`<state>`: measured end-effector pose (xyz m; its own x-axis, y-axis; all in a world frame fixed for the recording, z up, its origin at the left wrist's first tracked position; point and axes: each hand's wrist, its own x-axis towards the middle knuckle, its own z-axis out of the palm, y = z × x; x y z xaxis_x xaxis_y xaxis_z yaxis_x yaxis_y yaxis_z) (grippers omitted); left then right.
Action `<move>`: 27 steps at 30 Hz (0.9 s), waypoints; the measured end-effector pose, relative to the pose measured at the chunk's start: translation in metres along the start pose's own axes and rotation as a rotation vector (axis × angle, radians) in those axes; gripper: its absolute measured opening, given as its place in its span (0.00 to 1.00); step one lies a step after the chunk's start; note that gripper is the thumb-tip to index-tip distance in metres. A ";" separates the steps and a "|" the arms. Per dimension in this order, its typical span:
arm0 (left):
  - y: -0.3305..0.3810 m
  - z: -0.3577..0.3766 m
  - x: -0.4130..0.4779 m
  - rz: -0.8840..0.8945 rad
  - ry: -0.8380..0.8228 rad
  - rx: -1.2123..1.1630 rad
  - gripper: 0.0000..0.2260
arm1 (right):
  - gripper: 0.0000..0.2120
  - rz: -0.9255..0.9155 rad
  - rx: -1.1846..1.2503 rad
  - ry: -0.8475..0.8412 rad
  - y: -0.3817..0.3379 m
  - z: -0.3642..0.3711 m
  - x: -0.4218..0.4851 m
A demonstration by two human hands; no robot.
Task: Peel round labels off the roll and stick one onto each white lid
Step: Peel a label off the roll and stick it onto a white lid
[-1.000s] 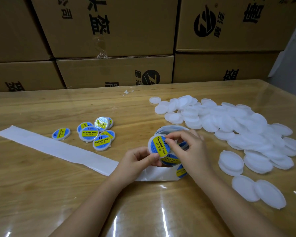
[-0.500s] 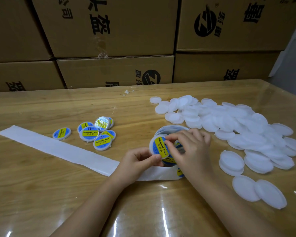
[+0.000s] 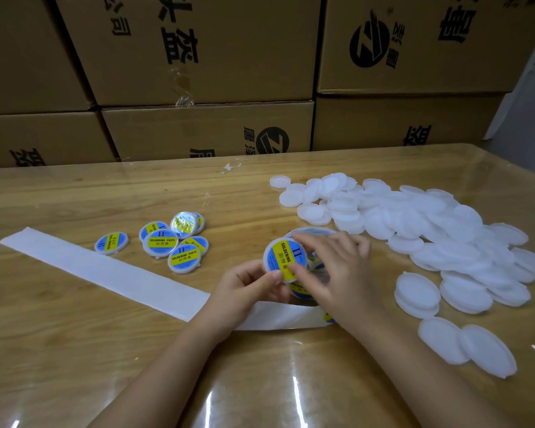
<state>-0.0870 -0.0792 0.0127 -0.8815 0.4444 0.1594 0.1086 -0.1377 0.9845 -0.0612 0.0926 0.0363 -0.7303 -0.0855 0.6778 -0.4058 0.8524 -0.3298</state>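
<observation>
Centre: my left hand (image 3: 244, 285) pinches the rim of a round white plastic lid (image 3: 280, 256), tilted, its glossy blue-and-yellow label facing me. My right hand (image 3: 331, 273) presses loosely extended fingers on that label. Behind it stands the label roll (image 3: 314, 232). At left lie a matte white backing strip (image 3: 105, 270) and labelled lids (image 3: 167, 242). At right, plain lids (image 3: 430, 230) are heaped on the shiny wooden table (image 3: 74, 350).

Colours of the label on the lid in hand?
Blue label with a yellow band carrying dark text, on a white lid. Clearest in the head view.
</observation>
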 end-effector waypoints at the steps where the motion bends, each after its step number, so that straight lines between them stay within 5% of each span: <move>1: 0.000 -0.001 0.000 -0.001 0.009 -0.005 0.10 | 0.21 -0.012 0.042 -0.056 -0.003 0.000 0.000; 11: 0.004 0.005 0.001 0.023 0.108 0.041 0.14 | 0.18 0.220 0.555 -0.225 -0.008 -0.005 0.001; 20: 0.011 0.022 -0.001 0.166 0.227 0.171 0.13 | 0.05 0.354 0.802 -0.158 -0.013 -0.001 -0.002; 27: 0.010 0.029 -0.003 0.127 0.150 0.179 0.14 | 0.11 0.413 0.838 -0.033 -0.017 -0.002 -0.003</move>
<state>-0.0696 -0.0563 0.0240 -0.9123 0.2958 0.2833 0.2908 -0.0192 0.9566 -0.0512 0.0794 0.0418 -0.9151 0.1157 0.3862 -0.3649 0.1695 -0.9155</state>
